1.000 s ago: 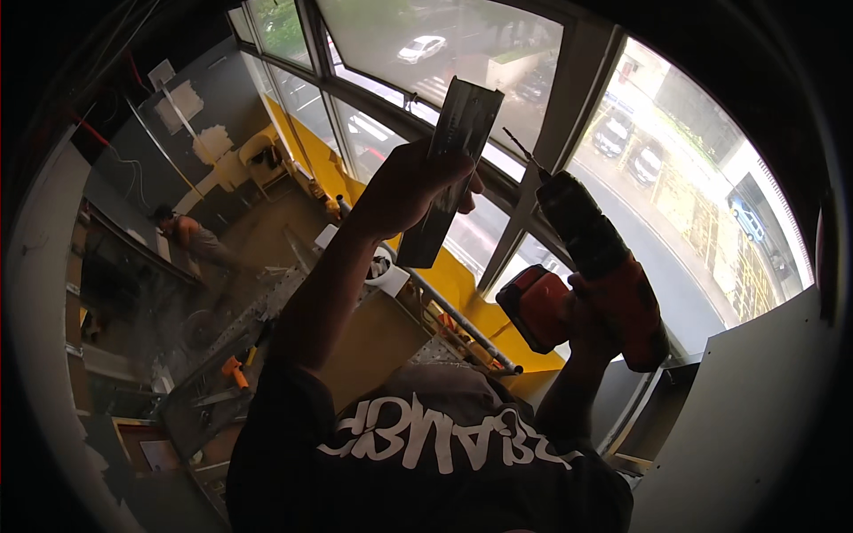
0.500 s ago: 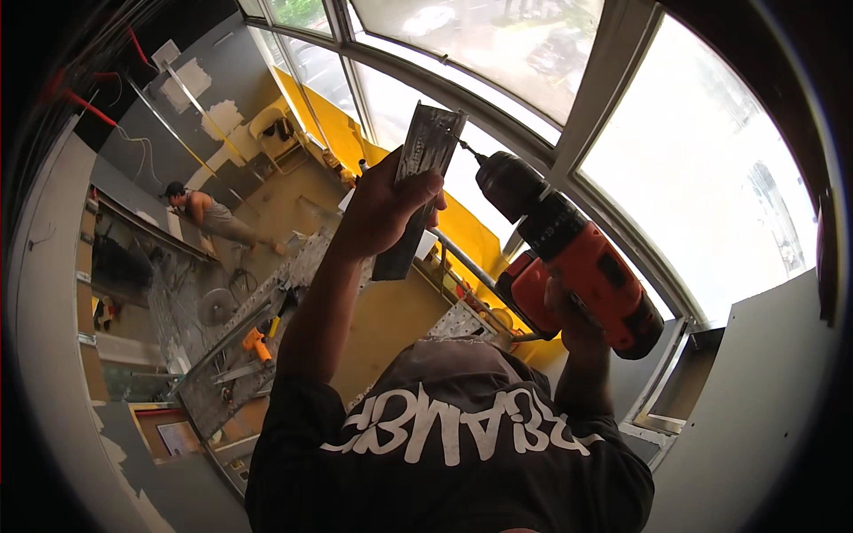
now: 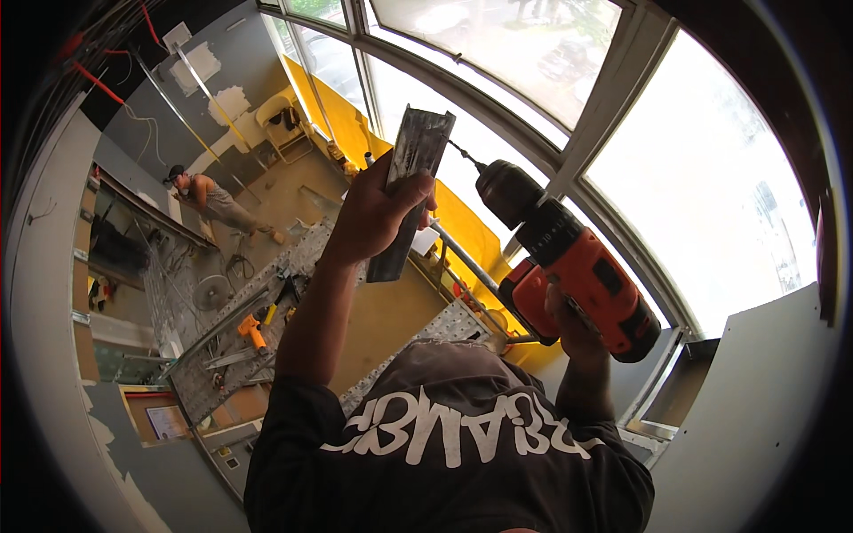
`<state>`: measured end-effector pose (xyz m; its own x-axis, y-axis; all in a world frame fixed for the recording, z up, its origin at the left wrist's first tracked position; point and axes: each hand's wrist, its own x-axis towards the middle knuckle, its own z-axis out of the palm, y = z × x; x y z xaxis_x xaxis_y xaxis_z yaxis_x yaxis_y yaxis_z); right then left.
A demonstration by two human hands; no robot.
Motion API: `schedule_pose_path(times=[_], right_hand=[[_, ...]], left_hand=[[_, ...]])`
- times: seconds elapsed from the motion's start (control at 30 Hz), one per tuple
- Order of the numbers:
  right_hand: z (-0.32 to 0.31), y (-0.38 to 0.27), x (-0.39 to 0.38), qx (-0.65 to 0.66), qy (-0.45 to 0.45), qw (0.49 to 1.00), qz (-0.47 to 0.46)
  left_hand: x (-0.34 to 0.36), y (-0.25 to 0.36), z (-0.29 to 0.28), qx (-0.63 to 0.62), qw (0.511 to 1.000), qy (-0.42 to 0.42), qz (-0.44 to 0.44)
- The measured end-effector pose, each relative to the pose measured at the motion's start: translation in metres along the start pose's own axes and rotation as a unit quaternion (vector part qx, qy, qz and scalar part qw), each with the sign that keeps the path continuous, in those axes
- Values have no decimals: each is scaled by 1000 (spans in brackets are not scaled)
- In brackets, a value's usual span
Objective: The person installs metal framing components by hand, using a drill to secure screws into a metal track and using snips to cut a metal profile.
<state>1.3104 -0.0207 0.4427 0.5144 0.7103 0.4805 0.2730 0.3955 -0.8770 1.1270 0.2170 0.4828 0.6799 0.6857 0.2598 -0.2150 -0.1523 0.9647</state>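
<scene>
My left hand [image 3: 378, 215] is wrapped round a short length of grey metal channel [image 3: 420, 140], held up and slightly tilted, its thumb across the front. In my right hand [image 3: 577, 330] is a red and black cordless drill [image 3: 591, 277], gripped by the handle. A thin dark bit [image 3: 466, 155] runs from the drill's chuck [image 3: 508, 191] toward the channel's right edge near its top. The bit's tip meets that edge in the picture; whether it touches the metal I cannot tell.
Large windows [image 3: 702, 178] stand ahead and right, with a yellow panel [image 3: 471, 226] and a metal pole beneath. Lower left, an orange power tool [image 3: 252, 331] lies on a perforated platform [image 3: 306, 253]. Another person [image 3: 213, 202] leans over farther left, near a folding chair [image 3: 283, 124].
My left hand and the channel have shifted slightly left. The drill stays nearly in place, still pointed at the channel's edge. The background has slid a little right as the view turned.
</scene>
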Motion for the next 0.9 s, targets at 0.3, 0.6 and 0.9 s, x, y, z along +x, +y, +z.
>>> schedule_pose_path(times=[0.3, 0.6, 0.9], right_hand=[[-11, 5, -4, -8, -4, 999, 31], [-11, 4, -6, -8, 12, 1000, 16], [-12, -5, 8, -46, -71, 994, 66]], left_hand=[[-5, 2, 11, 24, 1000, -5, 3], [-7, 3, 12, 53, 999, 9, 7], [-2, -6, -11, 297, 947, 47, 116]])
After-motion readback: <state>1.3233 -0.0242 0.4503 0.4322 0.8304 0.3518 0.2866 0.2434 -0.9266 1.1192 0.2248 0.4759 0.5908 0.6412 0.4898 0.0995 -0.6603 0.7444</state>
